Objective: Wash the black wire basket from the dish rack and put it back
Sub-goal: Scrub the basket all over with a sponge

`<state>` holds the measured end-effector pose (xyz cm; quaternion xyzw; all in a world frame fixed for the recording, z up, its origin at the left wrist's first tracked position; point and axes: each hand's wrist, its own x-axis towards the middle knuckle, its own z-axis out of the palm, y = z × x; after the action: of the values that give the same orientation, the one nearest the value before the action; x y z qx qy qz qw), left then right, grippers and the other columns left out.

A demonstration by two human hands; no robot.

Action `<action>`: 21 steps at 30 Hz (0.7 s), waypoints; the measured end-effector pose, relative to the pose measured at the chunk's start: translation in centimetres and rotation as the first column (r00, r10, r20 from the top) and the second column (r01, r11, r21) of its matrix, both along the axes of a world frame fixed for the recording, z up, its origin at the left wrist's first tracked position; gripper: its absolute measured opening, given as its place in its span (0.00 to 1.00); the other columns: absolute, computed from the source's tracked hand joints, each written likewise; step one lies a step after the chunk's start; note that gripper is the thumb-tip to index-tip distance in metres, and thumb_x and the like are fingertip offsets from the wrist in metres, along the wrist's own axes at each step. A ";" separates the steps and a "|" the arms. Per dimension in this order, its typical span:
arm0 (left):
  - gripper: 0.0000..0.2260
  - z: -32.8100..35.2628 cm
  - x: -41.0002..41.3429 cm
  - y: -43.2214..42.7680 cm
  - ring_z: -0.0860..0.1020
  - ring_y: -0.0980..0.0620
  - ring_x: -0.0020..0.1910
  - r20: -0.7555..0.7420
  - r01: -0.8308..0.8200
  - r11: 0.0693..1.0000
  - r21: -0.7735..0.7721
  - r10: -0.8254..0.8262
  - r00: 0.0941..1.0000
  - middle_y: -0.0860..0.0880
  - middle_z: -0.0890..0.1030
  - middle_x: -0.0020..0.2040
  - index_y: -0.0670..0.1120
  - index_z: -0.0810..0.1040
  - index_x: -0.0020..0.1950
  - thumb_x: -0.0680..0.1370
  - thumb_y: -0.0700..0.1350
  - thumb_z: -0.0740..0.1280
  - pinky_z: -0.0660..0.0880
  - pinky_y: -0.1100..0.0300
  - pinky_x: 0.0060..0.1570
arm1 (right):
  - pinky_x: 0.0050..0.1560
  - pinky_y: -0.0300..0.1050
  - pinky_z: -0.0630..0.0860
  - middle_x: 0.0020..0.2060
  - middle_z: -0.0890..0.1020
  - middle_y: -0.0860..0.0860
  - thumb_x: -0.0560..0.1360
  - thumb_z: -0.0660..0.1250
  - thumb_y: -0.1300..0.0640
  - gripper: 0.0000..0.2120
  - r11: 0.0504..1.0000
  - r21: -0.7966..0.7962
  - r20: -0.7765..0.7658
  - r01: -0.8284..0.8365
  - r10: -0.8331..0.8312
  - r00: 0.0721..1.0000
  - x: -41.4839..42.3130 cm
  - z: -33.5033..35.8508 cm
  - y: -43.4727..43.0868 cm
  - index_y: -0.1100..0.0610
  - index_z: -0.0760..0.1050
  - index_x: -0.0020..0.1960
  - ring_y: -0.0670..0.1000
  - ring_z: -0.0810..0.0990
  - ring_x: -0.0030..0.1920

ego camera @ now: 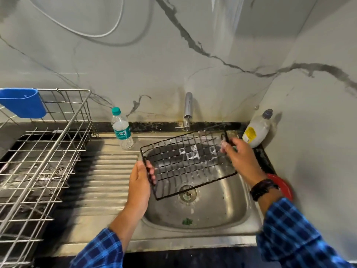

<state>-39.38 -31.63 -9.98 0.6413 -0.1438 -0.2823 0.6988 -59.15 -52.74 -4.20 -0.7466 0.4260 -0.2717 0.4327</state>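
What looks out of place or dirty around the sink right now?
A small green scrap lies in the stainless steel sink basin near its front wall. Dark grime stains the counter edge behind the chrome tap. The black wire basket, gripped by left hand and right hand, looks intact.

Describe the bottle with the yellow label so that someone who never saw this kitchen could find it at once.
Start at the steel sink and go to its far right corner, where the two marbled walls meet. There stands a whitish bottle with a yellow label and a dark cap. The other bottle, left of the tap, is clear with a green cap.
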 end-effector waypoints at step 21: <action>0.24 9.2 -2.4 -6.8 0.79 0.44 0.62 0.721 -0.196 0.720 0.665 -0.688 -0.080 0.46 0.83 0.60 0.47 0.70 0.70 0.77 0.54 0.70 0.75 0.47 0.62 | 0.48 0.38 0.74 0.51 0.86 0.47 0.73 0.74 0.52 0.15 0.787 -0.400 -0.450 -0.471 0.279 0.848 5.4 2.6 4.0 0.50 0.80 0.59 0.48 0.83 0.51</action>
<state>-41.74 -38.43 -0.75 0.7746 -0.6224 0.0952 0.0604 -53.74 -48.74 -1.61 -0.9397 0.2549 -0.1339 0.1846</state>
